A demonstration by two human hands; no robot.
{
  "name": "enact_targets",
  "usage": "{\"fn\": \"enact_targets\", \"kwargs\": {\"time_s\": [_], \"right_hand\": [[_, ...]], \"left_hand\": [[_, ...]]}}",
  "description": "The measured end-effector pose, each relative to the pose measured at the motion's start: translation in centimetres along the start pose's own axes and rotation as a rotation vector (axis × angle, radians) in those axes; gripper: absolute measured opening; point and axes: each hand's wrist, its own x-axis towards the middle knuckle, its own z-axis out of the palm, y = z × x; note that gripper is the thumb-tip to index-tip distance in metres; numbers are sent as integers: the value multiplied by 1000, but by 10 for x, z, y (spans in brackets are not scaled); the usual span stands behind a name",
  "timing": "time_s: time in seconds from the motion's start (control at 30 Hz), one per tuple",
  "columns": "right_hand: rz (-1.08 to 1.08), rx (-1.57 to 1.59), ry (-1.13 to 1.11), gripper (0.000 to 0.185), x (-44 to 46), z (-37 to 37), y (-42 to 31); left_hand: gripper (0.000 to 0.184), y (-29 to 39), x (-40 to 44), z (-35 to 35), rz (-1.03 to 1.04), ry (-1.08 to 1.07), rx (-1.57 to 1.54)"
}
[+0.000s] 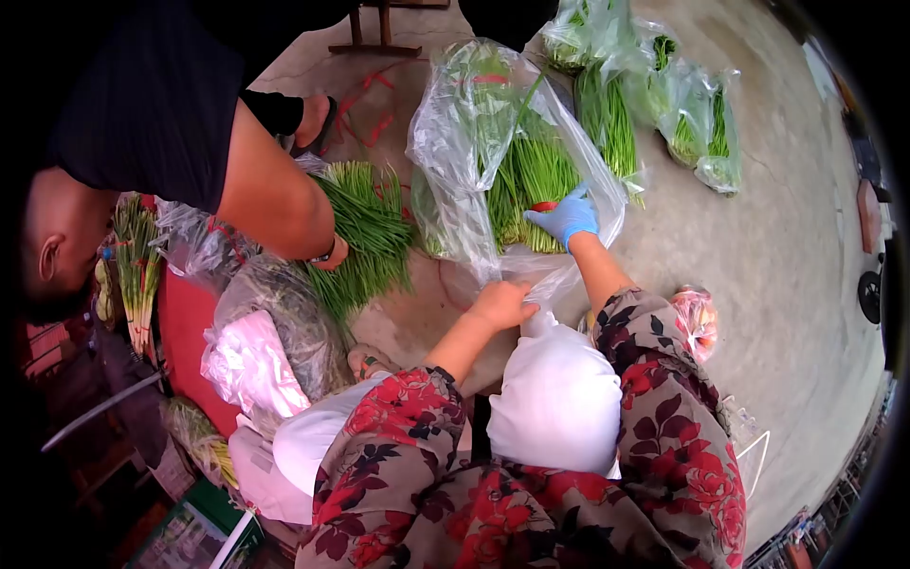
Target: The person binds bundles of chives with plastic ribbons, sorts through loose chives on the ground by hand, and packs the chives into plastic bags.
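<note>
A clear plastic bag [445, 156] lies on the floor in front of me, with bundles of long green stems [536, 171] inside, like garlic chives. A red band circles the near bundle. My right hand [569, 218], in a blue glove, rests on that bundle beside the band, thumb and fingers apart. Bare, my left hand [502, 305] pinches the near edge of the bag's mouth. At the left, another person's hand [332, 254] touches a loose heap of green stems [365, 223]; their fingers are mostly hidden.
More bagged greens [607, 109] lie at the upper right. A pink-white plastic bundle [254, 358] and a dark-filled clear bag [284, 303] sit at my left. Near my right sleeve is a bag of reddish items [697, 321]. A wooden stool [379, 38] stands at the back.
</note>
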Motion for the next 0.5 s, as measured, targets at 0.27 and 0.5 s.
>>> {"fn": "enact_targets", "kwargs": {"time_s": [0.27, 0.5], "right_hand": [[-257, 424, -179, 85, 52, -5, 40], [-302, 706, -434, 50, 58, -65, 29]], "left_hand": [[36, 7, -16, -18, -71, 133, -201], [38, 20, -57, -29, -30, 395, -391]]}}
